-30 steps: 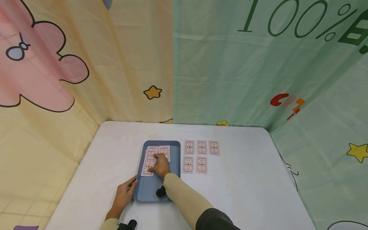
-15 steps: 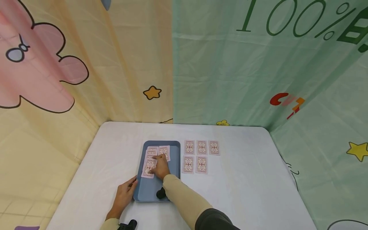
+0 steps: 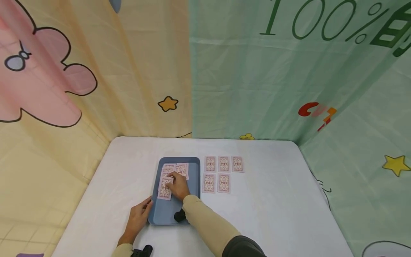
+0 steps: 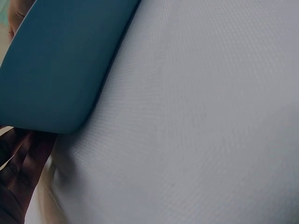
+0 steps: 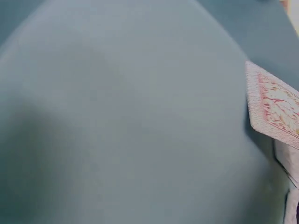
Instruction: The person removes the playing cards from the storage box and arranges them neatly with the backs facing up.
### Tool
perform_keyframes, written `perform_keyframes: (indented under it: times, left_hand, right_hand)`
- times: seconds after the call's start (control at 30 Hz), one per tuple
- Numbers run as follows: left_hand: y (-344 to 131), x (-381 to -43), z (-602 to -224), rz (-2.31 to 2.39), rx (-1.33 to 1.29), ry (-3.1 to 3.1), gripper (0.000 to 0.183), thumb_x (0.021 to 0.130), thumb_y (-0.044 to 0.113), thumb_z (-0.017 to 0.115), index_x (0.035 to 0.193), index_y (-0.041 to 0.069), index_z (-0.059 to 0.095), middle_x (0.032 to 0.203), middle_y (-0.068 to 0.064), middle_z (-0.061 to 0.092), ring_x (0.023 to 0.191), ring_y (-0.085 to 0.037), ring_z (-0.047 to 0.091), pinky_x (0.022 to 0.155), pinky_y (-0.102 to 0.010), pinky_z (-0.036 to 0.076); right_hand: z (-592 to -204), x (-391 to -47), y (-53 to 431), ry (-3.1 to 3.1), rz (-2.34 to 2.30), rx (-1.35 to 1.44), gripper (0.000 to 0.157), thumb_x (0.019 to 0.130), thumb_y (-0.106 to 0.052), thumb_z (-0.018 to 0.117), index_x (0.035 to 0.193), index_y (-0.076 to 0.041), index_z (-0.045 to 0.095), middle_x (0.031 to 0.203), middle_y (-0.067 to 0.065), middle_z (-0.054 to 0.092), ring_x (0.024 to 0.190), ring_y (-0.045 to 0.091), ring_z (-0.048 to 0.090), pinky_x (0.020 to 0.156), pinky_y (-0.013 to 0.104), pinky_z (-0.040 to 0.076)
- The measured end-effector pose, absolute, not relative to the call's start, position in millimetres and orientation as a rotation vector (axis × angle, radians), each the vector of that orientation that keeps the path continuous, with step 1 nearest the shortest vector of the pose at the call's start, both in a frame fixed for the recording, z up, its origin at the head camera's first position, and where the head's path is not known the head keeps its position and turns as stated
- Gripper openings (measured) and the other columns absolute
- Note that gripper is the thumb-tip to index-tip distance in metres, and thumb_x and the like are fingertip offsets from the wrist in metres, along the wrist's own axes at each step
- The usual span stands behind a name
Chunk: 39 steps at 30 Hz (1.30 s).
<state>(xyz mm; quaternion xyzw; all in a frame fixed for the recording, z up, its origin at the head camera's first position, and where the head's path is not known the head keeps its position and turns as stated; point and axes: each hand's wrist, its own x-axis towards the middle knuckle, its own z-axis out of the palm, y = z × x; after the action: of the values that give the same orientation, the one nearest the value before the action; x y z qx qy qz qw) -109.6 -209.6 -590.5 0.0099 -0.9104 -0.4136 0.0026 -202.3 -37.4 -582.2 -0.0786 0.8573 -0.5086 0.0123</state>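
Note:
A blue-grey tray (image 3: pixel 160 214) lies on the table with several face-down playing cards on it, overlapping at its left side. My right hand (image 3: pixel 179 186) is over the tray. Its thumb and forefinger pinch the upper part of the nearest playing card (image 3: pixel 165 192). In the right wrist view that card (image 5: pixel 280 105) stands a little off the tray floor, with a shadow under its edge. Another card (image 3: pixel 182 169) lies at the tray's upper middle. My left hand (image 3: pixel 138 217) touches the tray's left rim, its fingers fairly straight; the left wrist view shows fingers (image 4: pixel 25 163) against the tray's edge.
Right of the tray, several face-down cards lie in two rows on the white tabletop: three behind, including one card (image 3: pixel 238 164), and two in front, including another card (image 3: pixel 223 183). Printed curtains (image 3: pixel 240 89) enclose the table at the back and sides.
The nearest card has slid slightly toward me on the tray. My right thumb and forefinger have drawn closer together on it. The left hand stays at the rim.

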Motion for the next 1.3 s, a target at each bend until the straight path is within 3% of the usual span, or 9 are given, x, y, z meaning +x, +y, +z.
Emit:
perform_keyframes:
  times: [0.2, 0.33, 0.5, 0.63, 0.73, 0.87, 1.03, 1.3]
  left_hand:
    - [-209.9, -109.4, -588.0, -1.302, 0.027, -2.868, 0.037, 0.099, 0.014, 0.055, 0.128, -0.01, 0.056, 0.11, -0.026, 0.066, 0.095, -0.033, 0.066, 0.078, -0.043, 0.053]
    - [-211.1, -108.8, -585.9, -1.301, 0.051, -2.887, 0.038, 0.1, 0.014, 0.054, 0.129, -0.01, 0.055, 0.111, -0.026, 0.066, 0.096, -0.033, 0.066, 0.078, -0.043, 0.053]
    - [-211.1, -108.4, -585.2, -1.294, 0.047, -2.873, 0.037, 0.099, 0.012, 0.055, 0.128, -0.01, 0.056, 0.11, -0.026, 0.066, 0.096, -0.033, 0.066, 0.079, -0.043, 0.053]
    - [-210.6, -107.7, -585.6, -1.29, 0.048, -2.884, 0.037, 0.099, 0.012, 0.054, 0.128, -0.01, 0.055, 0.111, -0.026, 0.066, 0.097, -0.033, 0.065, 0.08, -0.045, 0.052]
    - [-210.5, -108.3, -586.0, -1.28, 0.043, -2.887, 0.037, 0.099, 0.012, 0.055, 0.128, -0.01, 0.055, 0.111, -0.027, 0.066, 0.098, -0.035, 0.065, 0.082, -0.046, 0.051]
    - [-210.2, -111.6, -585.6, -1.282, 0.03, -2.875, 0.037, 0.099, 0.012, 0.055, 0.128, -0.01, 0.056, 0.108, -0.025, 0.067, 0.093, -0.032, 0.065, 0.076, -0.041, 0.053]
    - [-209.7, -113.1, -584.3, -1.301, 0.052, -2.888, 0.037, 0.098, 0.012, 0.055, 0.129, -0.008, 0.056, 0.106, -0.022, 0.068, 0.085, -0.023, 0.062, 0.067, -0.029, 0.051]
    - [-210.3, -109.7, -584.9, -1.289, 0.06, -2.892, 0.036, 0.099, 0.013, 0.056, 0.128, -0.009, 0.057, 0.108, -0.023, 0.068, 0.087, -0.022, 0.064, 0.071, -0.031, 0.052]
  right_hand:
    - [-567.1, -201.9, -17.8, 2.51, -1.792, -0.267, 0.02, 0.088, -0.002, 0.067, 0.107, -0.003, 0.07, 0.098, 0.006, 0.065, 0.056, 0.005, 0.042, 0.056, 0.021, 0.04]
    - [-560.8, -205.6, -0.4, 2.441, -1.794, -0.261, 0.019, 0.09, -0.005, 0.065, 0.109, -0.005, 0.07, 0.085, 0.004, 0.063, 0.057, 0.006, 0.041, 0.054, 0.021, 0.039]
    - [-555.1, -211.0, 22.1, 2.425, -1.736, -0.236, 0.022, 0.091, -0.009, 0.067, 0.112, -0.006, 0.069, 0.062, -0.004, 0.048, 0.055, 0.008, 0.04, 0.053, 0.023, 0.036]
    - [-552.1, -214.1, 38.2, 2.391, -1.769, -0.212, 0.023, 0.089, -0.007, 0.068, 0.111, -0.003, 0.068, 0.055, -0.005, 0.041, 0.052, 0.009, 0.037, 0.051, 0.023, 0.034]
    - [-551.0, -216.0, 50.3, 2.33, -1.827, -0.206, 0.024, 0.089, -0.006, 0.068, 0.113, 0.001, 0.067, 0.054, -0.003, 0.044, 0.051, 0.009, 0.038, 0.05, 0.023, 0.035]
    - [-547.6, -218.8, 68.1, 2.266, -1.888, -0.207, 0.029, 0.091, -0.007, 0.066, 0.117, 0.005, 0.064, 0.058, 0.0, 0.049, 0.051, 0.01, 0.04, 0.051, 0.023, 0.036]
    - [-544.8, -220.0, 93.2, 2.299, -1.884, -0.148, 0.029, 0.091, -0.009, 0.067, 0.117, 0.003, 0.065, 0.056, -0.001, 0.045, 0.05, 0.009, 0.035, 0.05, 0.023, 0.033]
    - [-547.9, -220.4, 127.9, 2.322, -1.911, 0.023, 0.03, 0.089, -0.008, 0.069, 0.117, 0.001, 0.066, 0.062, 0.0, 0.053, 0.055, 0.01, 0.04, 0.052, 0.024, 0.036]
